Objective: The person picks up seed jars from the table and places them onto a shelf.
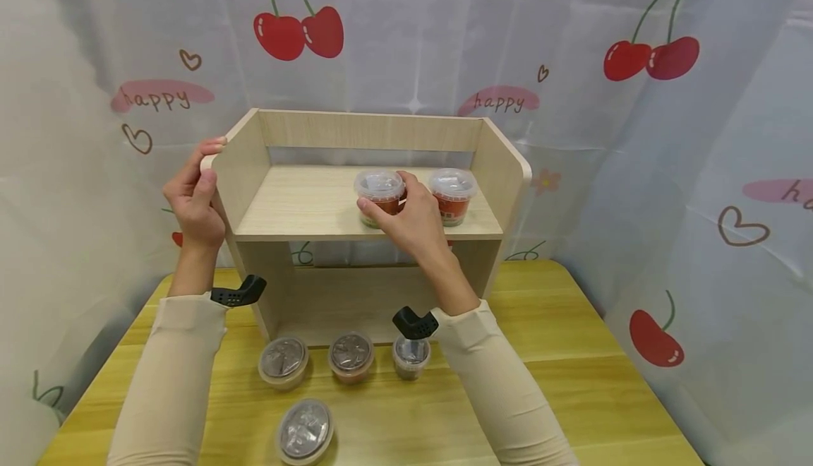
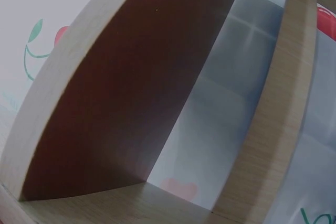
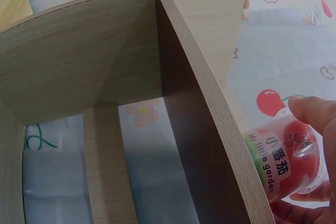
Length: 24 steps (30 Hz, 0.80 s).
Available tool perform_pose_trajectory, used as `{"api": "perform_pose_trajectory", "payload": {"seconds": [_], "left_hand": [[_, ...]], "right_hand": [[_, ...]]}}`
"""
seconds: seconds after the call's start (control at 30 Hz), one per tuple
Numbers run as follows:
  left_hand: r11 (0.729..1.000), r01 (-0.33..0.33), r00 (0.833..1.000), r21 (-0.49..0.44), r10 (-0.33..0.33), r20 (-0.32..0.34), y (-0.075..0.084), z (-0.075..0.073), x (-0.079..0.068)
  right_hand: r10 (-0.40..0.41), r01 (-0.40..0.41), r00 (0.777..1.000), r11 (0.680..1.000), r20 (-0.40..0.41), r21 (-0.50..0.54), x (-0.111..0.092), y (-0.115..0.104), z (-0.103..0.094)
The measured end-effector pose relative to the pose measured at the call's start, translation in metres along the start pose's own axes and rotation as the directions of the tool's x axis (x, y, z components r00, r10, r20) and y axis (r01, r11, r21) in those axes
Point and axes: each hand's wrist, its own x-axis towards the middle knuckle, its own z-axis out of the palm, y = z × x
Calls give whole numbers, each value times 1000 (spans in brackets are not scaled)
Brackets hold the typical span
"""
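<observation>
A small wooden two-tier shelf (image 1: 305,201) stands on the table. My left hand (image 1: 197,201) grips the front edge of its left side panel, thumb in front and fingers behind. On the upper board, my right hand (image 1: 419,219) holds a lidded plastic cup (image 1: 379,183) between thumb and fingers. In the right wrist view, the held cup (image 3: 283,156) has a red tomato label reading "My little garden", and its base is at the board. To its right stands a second lidded cup (image 1: 453,199) with a red label. The left wrist view shows only the shelf's boards (image 2: 121,87) and the backdrop, not the hand.
On the yellow wood-grain table (image 1: 571,353), in front of the shelf, are several lidded cups: one at left (image 1: 283,362), one in the middle (image 1: 351,356), a smaller one (image 1: 411,356) by the right wrist, and one nearer (image 1: 305,431). A cherry-printed cloth (image 1: 406,42) hangs behind.
</observation>
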Motion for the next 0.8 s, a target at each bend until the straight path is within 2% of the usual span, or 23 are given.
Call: {"api": "perform_pose_trajectory", "payload": {"seconds": [0.8], "left_hand": [[1000, -15, 1000, -12, 15, -4, 6, 6, 0]], "right_hand": [[12, -12, 1000, 1000, -1, -11, 5, 1, 2]]}}
